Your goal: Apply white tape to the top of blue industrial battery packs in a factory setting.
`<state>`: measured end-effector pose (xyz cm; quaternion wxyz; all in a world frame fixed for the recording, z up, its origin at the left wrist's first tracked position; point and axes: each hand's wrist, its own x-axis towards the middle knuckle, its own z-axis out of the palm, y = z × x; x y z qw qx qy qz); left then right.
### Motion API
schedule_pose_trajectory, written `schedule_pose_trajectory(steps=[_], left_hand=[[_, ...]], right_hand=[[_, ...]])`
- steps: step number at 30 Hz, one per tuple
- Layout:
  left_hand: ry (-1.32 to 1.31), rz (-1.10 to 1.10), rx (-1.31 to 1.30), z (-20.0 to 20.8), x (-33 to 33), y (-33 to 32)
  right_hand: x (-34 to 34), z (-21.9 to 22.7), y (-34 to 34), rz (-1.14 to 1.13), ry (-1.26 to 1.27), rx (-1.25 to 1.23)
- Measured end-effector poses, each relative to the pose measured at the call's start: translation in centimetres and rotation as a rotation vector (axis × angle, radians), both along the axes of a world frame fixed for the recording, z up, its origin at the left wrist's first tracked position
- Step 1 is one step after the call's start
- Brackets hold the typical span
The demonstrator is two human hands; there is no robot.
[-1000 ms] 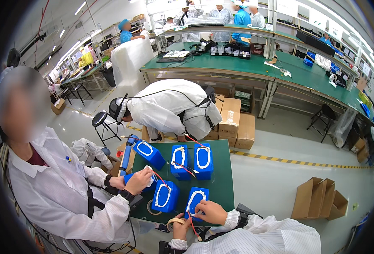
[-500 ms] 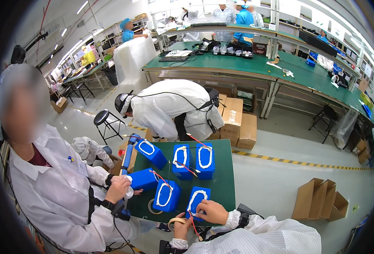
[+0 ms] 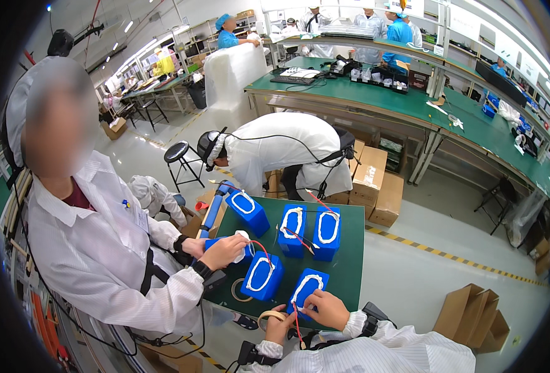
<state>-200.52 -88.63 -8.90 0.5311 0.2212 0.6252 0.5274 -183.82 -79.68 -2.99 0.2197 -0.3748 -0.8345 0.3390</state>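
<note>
At the near edge of a small green table (image 3: 347, 273) stands a blue battery pack (image 3: 301, 297), with a white oval bead on its top and a red lead (image 3: 296, 320) hanging from its near side. My left hand (image 3: 279, 329) is closed around a roll of cream tape (image 3: 267, 316), close beside that lead. The fingers of my right hand (image 3: 328, 312) are pinched together at the pack's near top edge; what they hold, if anything, is hidden. Several similar packs stand beyond, among them one blue pack (image 3: 264, 278) just to the left.
A co-worker on the left presses a white cloth (image 3: 244, 242) to another pack. A second tape roll (image 3: 240, 291) lies on the table. Across it, a person (image 3: 287, 146) bends down beside cardboard boxes (image 3: 369, 176). Open cartons (image 3: 467, 317) stand on the floor at right.
The whole scene has shifted right in the picture as my view turned left. The co-worker's hands have moved over their pack with the cloth. My hands stay at the near pack.
</note>
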Motion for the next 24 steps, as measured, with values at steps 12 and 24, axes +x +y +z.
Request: schedule_pose_trajectory(steps=[12,24], left_hand=[[0.007,-0.066,0.014,0.5,-0.8,-0.2],[-0.737,-0.335,-0.189,-8.2,-3.7,-4.0]], right_hand=[[1.6,-1.2,1.7,0.060,0.299,-0.549],[10.1,-1.3,-3.0,-0.740,0.218,-0.408]])
